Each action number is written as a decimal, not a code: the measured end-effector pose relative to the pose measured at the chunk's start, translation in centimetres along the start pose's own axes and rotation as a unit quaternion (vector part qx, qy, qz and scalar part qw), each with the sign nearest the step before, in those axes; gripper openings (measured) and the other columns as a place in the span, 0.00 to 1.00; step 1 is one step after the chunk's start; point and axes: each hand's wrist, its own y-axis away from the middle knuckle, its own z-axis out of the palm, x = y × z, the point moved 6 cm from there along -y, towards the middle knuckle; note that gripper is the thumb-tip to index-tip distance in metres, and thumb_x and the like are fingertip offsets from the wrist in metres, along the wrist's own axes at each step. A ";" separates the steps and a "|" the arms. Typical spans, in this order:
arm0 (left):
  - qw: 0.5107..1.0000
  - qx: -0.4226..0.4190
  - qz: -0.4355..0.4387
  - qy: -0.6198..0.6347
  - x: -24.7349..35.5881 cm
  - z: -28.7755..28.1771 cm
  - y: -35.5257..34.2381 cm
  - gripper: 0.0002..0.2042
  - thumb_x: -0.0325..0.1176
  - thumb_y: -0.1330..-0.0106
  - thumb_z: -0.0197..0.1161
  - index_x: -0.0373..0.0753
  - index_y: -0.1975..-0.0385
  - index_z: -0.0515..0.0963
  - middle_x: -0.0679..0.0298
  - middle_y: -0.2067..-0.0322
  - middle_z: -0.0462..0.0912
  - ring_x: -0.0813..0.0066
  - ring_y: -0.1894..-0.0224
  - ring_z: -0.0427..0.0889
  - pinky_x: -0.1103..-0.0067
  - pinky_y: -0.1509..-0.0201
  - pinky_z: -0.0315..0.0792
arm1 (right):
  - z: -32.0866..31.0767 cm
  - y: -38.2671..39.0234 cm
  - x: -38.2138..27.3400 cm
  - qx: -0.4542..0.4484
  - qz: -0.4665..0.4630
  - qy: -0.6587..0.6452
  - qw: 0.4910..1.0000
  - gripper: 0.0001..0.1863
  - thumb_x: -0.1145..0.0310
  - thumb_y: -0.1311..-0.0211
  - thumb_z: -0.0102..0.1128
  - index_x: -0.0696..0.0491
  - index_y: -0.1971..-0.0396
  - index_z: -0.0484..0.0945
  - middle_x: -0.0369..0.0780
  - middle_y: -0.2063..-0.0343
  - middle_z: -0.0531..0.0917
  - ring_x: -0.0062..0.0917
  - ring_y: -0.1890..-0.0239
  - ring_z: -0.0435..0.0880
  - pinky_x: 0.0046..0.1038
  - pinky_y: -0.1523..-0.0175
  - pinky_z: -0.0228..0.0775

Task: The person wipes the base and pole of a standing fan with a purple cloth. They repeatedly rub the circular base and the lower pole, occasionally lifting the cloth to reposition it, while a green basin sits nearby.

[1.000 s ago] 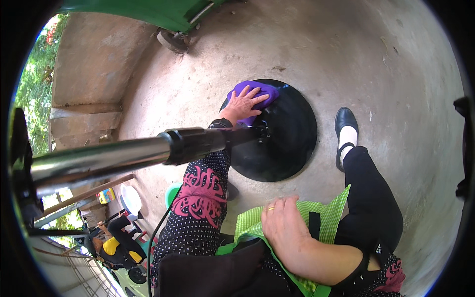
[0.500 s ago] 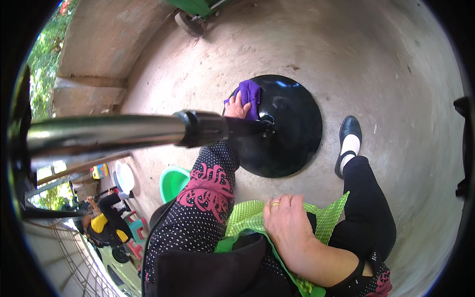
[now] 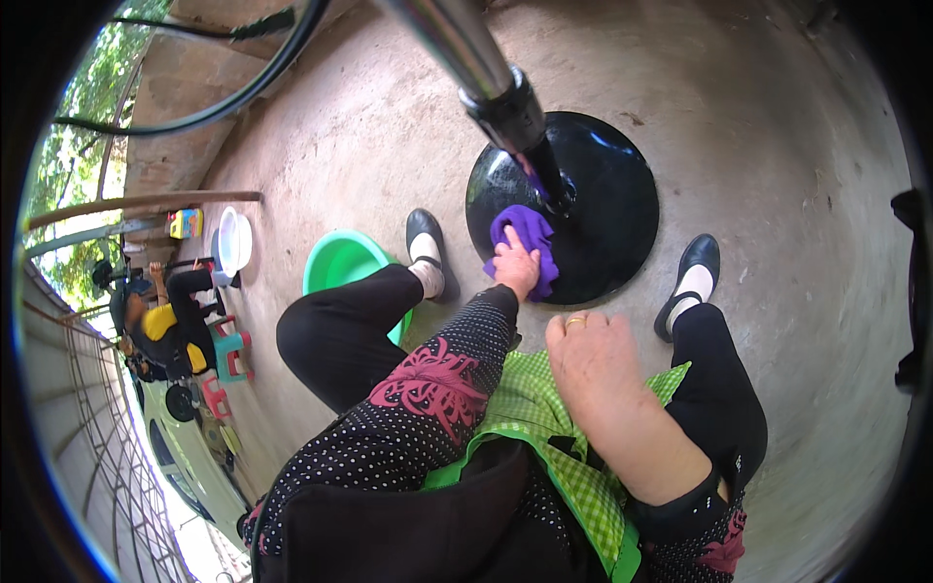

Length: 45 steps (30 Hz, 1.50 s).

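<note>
A purple cloth (image 3: 535, 235) lies bunched on the near left part of a glossy black round base (image 3: 617, 209). My left hand (image 3: 517, 265) presses on the cloth, its fingers bent into the fabric. From the middle of the base rises a pole with a black collar (image 3: 513, 115) and a shiny metal tube, leaning up toward the top of the picture. My right hand (image 3: 598, 364), with a ring on one finger, is held curled above the green checked apron (image 3: 535, 389). Its fingertips point down out of sight, so anything in them is hidden.
A green basin (image 3: 340, 255) stands left of my left shoe (image 3: 425, 233); my right shoe (image 3: 695, 277) is right of the base. Farther left are a white basin (image 3: 233, 240), small plastic stools (image 3: 231, 358) and a seated person (image 3: 165, 325). A dark cable (image 3: 243, 92) loops across the upper left.
My left hand and the cloth have moved from the base's far left to its near left. The pole has swung from pointing left to pointing up. My right hand has lifted slightly forward.
</note>
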 end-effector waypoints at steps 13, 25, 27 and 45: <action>0.889 -0.284 0.225 0.280 11.9 6.6 4.4 0.33 0.44 0.36 0.64 0.43 0.34 0.56 0.55 0.53 0.77 0.60 0.57 0.82 0.71 0.62 0.78 | -2.7 -0.5 5.7 0.142 0.038 -0.037 0.988 0.13 0.69 0.43 0.62 0.51 0.57 0.77 0.40 0.67 0.83 0.32 0.62 0.86 0.35 0.61 0.78; 0.864 -0.076 -0.135 0.480 -4.8 -4.6 -3.8 0.23 0.24 0.35 0.54 0.44 0.39 0.73 0.59 0.56 0.83 0.64 0.62 0.84 0.68 0.69 0.81 | -5.7 1.5 9.0 0.162 0.087 -0.142 0.973 0.20 0.66 0.41 0.67 0.51 0.50 0.74 0.43 0.61 0.82 0.40 0.57 0.82 0.40 0.53 0.75; 0.872 0.028 -0.214 0.439 -8.6 -5.0 -4.5 0.21 0.28 0.33 0.55 0.43 0.39 0.73 0.54 0.57 0.83 0.62 0.68 0.84 0.69 0.77 0.78 | -5.7 1.5 9.2 0.158 0.091 -0.144 0.973 0.20 0.67 0.41 0.66 0.51 0.49 0.74 0.44 0.61 0.82 0.40 0.57 0.82 0.40 0.53 0.75; 0.901 -0.031 0.175 0.396 -1.4 -4.5 -3.6 0.13 0.17 0.41 0.59 0.41 0.59 0.80 0.64 0.68 0.83 0.76 0.68 0.82 0.77 0.63 0.80 | -7.2 1.1 9.4 0.213 0.081 -0.120 0.966 0.14 0.67 0.41 0.65 0.51 0.57 0.74 0.40 0.67 0.81 0.36 0.60 0.82 0.37 0.56 0.74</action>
